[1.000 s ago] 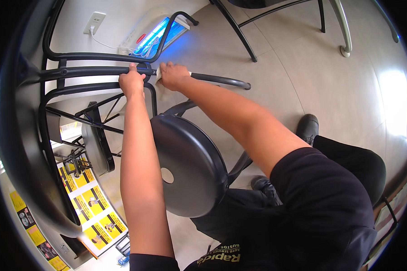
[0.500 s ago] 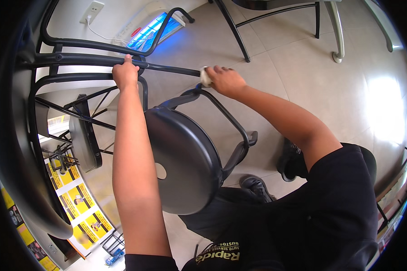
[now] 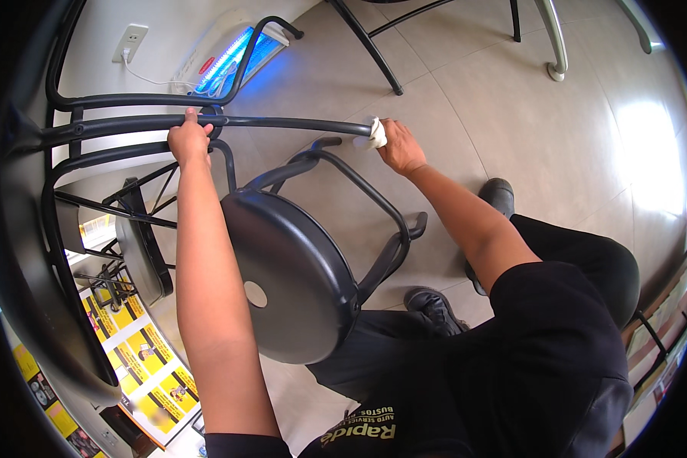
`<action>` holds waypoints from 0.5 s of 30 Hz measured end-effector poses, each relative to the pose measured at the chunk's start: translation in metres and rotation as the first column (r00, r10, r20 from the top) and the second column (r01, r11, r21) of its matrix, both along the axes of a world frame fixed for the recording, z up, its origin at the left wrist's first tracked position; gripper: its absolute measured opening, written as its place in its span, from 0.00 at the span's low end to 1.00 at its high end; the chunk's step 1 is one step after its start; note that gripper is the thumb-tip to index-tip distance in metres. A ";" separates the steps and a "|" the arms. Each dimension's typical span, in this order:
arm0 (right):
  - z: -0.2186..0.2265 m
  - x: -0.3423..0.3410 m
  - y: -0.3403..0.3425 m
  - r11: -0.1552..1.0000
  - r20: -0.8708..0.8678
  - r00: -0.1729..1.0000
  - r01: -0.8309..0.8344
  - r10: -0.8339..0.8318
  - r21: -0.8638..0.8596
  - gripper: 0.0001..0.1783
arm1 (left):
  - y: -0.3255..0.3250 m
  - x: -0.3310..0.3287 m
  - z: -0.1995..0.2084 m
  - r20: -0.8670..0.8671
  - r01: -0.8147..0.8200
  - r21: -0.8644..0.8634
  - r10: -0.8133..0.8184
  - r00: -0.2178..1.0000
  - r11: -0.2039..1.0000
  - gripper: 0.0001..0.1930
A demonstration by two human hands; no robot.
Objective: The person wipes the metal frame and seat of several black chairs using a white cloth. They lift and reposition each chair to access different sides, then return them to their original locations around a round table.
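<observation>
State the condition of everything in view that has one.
Left hand: closed on the bar.
Right hand: closed on the cloth.
Cloth: bunched at the bar's end.
Bar: gripped by the left hand.
Lamp: lit, blue.
Plug: in the outlet.
Stool: gripped by neither hand.

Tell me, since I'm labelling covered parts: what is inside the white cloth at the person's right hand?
A black tube runs into the white cloth, which the right hand holds. The tube's far end is covered by the cloth and cannot be seen.
</observation>
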State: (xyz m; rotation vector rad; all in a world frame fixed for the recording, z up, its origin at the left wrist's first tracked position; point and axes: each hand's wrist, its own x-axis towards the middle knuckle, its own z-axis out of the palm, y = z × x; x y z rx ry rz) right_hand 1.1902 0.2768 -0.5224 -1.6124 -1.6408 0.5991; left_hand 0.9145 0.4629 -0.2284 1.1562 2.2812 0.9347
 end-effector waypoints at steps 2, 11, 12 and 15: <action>-0.013 0.003 -0.005 0.996 0.044 0.998 0.041 -0.038 -0.074 0.25 | 0.000 0.001 0.000 0.001 0.009 -0.002 -0.009 1.000 1.000 0.19; -0.013 0.055 0.001 0.860 -0.046 0.966 0.203 -0.253 -0.467 0.25 | -0.003 0.006 -0.001 0.023 0.009 0.000 -0.009 1.000 1.000 0.20; -0.015 0.050 0.005 0.839 -0.024 0.987 0.123 -0.160 -0.531 0.26 | -0.003 0.005 -0.002 0.026 -0.008 0.005 0.008 1.000 1.000 0.20; -0.039 0.031 0.019 0.820 -0.008 0.999 -0.038 0.041 -0.571 0.28 | 0.010 -0.001 -0.010 0.054 0.015 0.017 -0.016 0.998 1.000 0.21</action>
